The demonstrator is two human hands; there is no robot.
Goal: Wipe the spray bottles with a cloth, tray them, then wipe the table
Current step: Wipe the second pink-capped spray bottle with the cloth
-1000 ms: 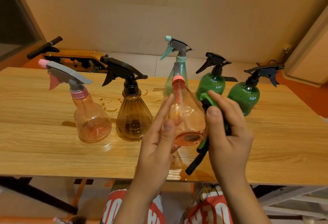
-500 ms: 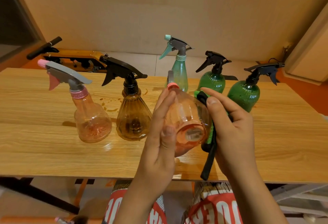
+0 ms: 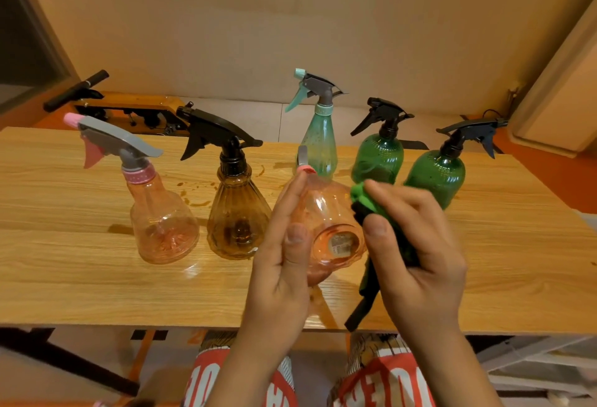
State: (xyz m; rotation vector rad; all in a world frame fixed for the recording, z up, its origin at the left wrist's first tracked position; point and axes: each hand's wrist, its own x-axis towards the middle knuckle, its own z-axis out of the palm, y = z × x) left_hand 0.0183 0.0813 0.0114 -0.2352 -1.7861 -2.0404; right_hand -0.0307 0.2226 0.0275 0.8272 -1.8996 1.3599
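My left hand point(image 3: 284, 264) holds a clear pink spray bottle point(image 3: 326, 213) tipped over, its labelled base facing me and its nozzle pointing away. My right hand point(image 3: 416, 245) grips a green and black cloth point(image 3: 378, 213) and presses it against the bottle's right side; a cloth end hangs down past the table edge. On the wooden table point(image 3: 80, 277) stand a pink bottle with a grey trigger point(image 3: 161, 222), an amber bottle point(image 3: 237, 216), a teal bottle point(image 3: 318, 145) and two dark green bottles point(image 3: 378, 158) point(image 3: 436, 174).
Brown wet spots point(image 3: 197, 193) lie on the table between the pink and amber bottles. Behind the table's far left edge sits a wooden frame with a black handle point(image 3: 77, 90). A wall runs behind. My knees in red printed shorts point(image 3: 384, 381) show below the near edge.
The held bottle has tipped further, from nearly upright to base toward me. My right hand with the cloth has slid along the bottle's right side.
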